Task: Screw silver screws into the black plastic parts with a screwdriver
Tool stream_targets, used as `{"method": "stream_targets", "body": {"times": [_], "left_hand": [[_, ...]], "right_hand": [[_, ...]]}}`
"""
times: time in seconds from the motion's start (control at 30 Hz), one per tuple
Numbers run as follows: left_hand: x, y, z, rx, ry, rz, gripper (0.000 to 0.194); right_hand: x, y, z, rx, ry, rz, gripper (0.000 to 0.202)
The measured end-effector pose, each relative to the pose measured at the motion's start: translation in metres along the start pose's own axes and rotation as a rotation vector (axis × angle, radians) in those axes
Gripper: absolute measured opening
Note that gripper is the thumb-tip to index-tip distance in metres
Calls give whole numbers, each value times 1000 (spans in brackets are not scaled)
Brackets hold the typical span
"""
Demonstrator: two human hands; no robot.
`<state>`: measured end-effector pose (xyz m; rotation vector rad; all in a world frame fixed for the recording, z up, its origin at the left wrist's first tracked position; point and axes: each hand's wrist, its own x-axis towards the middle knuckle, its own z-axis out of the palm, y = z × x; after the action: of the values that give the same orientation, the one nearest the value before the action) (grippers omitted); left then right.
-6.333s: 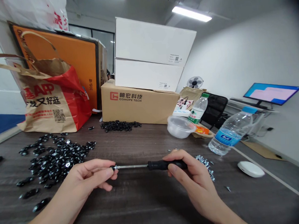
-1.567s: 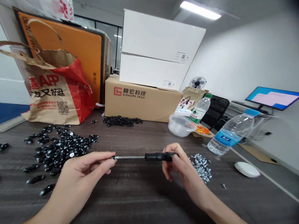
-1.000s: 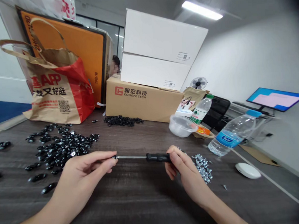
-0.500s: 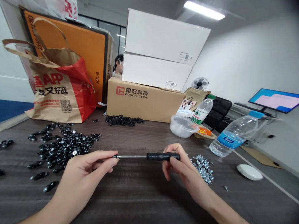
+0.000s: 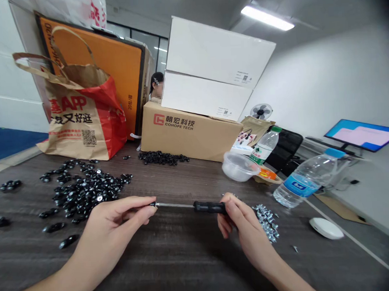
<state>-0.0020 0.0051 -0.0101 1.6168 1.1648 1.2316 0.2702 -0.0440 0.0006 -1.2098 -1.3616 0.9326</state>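
At the left of the dark table [image 5: 172, 265] lies a broad heap of black parts [image 5: 85, 189] with shiny metal spots, a few strays lying nearer. Just right of its near side is the left hand [image 5: 110, 225], thumb and forefinger pressed together on a small black piece [image 5: 152, 204], mostly hidden by the fingertips; the other fingers are curled beneath. The screwdriver [image 5: 209, 207] is held off the table, between the two hands. Its long axis runs left to right, close to level, the handle end slightly nearer. The metal shaft points left, its tip meeting the black piece; what sits at that joint is too small to tell. The black handle lies to the right, its end pinched between the thumb and forefinger of the right hand [image 5: 245, 221], other fingers bent loosely below. Just right of that hand lies a pile of silver screws [image 5: 268, 223], with a single screw [image 5: 295, 248] apart, nearer and farther right.
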Motion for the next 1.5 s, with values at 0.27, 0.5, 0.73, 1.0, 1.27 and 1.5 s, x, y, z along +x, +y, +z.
{"method": "stream_targets", "body": {"times": [0.27, 0.5, 0.73, 1.0, 1.27, 1.5], "left_hand": [[0, 1, -1, -16, 1, 6, 19], [0, 1, -1, -9, 11, 7, 18], [-1, 1, -1, 3, 15, 39, 17], [0, 2, -1, 21, 29, 70, 16], [1, 1, -1, 39, 31, 70, 17], [2, -1, -2, 27, 25, 57, 18]], "right_hand": [[0, 1, 0, -14, -24, 16, 38], [-2, -2, 0, 59, -62, 41, 27], [-1, 2, -1, 20, -42, 22, 37], [-2, 1, 0, -30, -25, 4, 44], [-1, 1, -1, -28, -33, -4, 42], [-2, -1, 0, -18, -77, 38, 32]]}}
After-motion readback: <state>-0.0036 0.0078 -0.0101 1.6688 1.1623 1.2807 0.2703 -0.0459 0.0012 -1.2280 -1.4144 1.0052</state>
